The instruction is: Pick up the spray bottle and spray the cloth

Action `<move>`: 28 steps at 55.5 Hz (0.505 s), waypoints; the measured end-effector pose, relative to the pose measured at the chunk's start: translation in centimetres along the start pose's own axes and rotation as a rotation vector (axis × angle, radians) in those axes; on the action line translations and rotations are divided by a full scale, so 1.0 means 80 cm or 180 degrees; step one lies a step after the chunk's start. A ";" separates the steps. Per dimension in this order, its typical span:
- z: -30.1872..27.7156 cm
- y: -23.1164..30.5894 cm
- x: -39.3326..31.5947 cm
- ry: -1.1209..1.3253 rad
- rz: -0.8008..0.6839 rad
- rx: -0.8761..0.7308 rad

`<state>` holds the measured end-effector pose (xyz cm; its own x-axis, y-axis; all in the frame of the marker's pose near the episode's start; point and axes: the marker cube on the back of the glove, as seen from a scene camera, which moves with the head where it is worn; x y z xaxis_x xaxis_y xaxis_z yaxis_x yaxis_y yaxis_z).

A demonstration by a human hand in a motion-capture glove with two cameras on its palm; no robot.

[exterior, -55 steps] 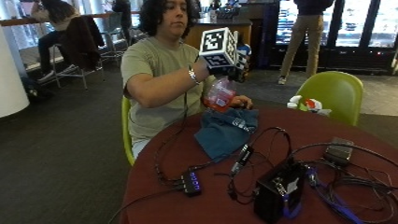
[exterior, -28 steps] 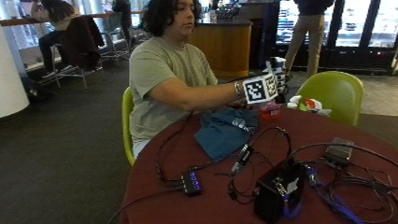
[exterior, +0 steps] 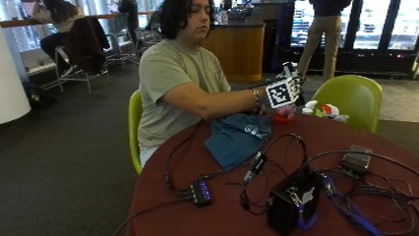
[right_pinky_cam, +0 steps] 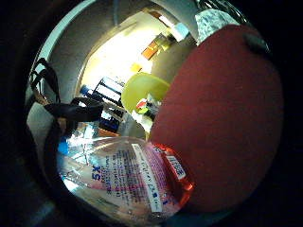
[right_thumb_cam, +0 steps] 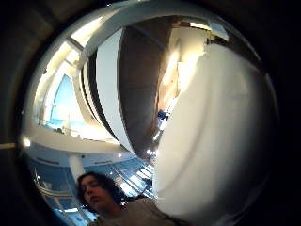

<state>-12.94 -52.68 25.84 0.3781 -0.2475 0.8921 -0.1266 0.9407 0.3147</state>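
Person seated at a round dark red table (exterior: 367, 142), right hand (exterior: 283, 91) stretched out over the far side of the tabletop. The hand's fingers are hidden behind the glove rig in the outside view, so I cannot tell from there how they sit. The little-finger palm view fills with the spray bottle (right_pinky_cam: 128, 182), clear body, pink-red liquid, printed label, lying right against the palm, with black straps beside it; fingers closed around it or not, cannot tell. In the outside view only the bottle's reddish lower part (exterior: 284, 115) shows under the hand, at or just above the table surface, contact unclear.

Blue cloth (exterior: 235, 138) lies crumpled on the table, just beside the bottle on the person's side, its near corner hanging toward the table edge. Bare stretch of red tabletop runs between cloth and bottle and the far rim. A green chair (exterior: 353, 98) stands just past that rim, a small white-and-red object (exterior: 324, 109) at the edge in front of it.

The near half of the table is crowded: black box (exterior: 294, 204), small hub with lit ports (exterior: 199, 191), grey device (exterior: 357, 160), looping black cables (exterior: 282, 147) running up to the cloth.

The thumb-side palm view shows mostly a white surface close by.
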 end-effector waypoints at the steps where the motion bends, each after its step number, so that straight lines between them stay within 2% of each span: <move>1: 0.000 -0.001 0.000 0.0019 -0.0012 0.0035; 14: -0.009 -0.008 0.004 0.0079 0.0031 0.0078; 20: -0.026 0.015 0.024 0.0515 0.0371 -0.0610; 23: -0.039 0.021 0.013 0.0515 0.0523 -0.0733; 28: -0.071 0.058 0.002 0.0984 0.0508 -0.0867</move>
<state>-8.29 -47.03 25.61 0.6353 -0.0522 0.7705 0.0252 0.9986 0.0469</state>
